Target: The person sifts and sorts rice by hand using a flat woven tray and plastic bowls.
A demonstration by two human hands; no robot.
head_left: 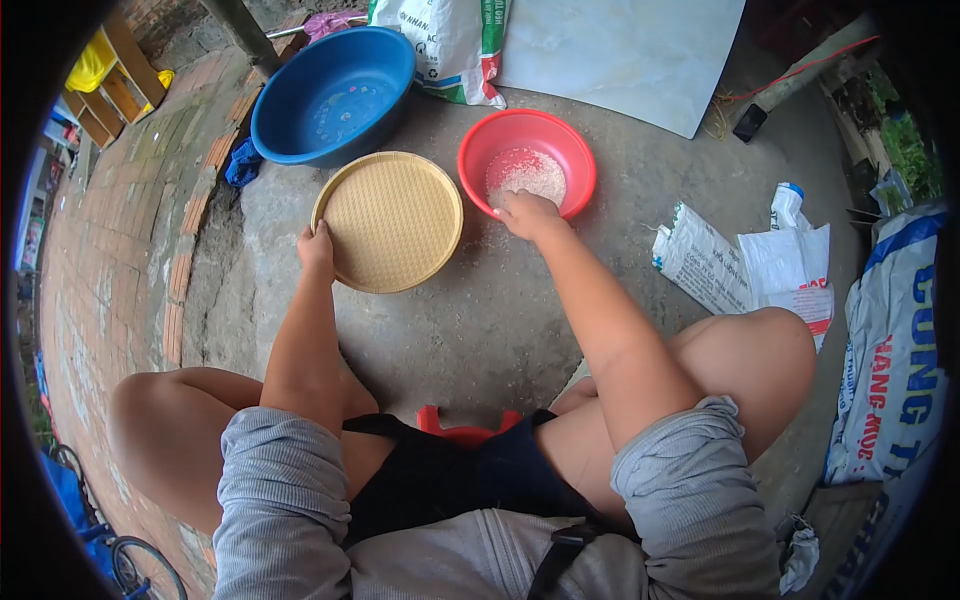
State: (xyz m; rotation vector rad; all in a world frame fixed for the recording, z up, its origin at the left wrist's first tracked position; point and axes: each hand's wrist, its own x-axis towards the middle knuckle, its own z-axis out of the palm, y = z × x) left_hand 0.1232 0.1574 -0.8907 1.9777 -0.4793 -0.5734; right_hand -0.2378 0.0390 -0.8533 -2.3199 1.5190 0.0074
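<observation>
Grey ribbed sleeves (280, 470), foreground; left fingers (318, 242) grip round tan woven tray (395, 220); right fingers (515, 207), closure unclear, partly hide pale grains (540, 172) in round red plastic basin (580, 150).

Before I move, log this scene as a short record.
left hand: left hand grips the left rim of the woven tray
right hand: right hand at the near rim of the red basin, fingertips by pale grains
beyond tray: blue basin
beyond red basin: pale panel
right side: printed sack on concrete floor
</observation>
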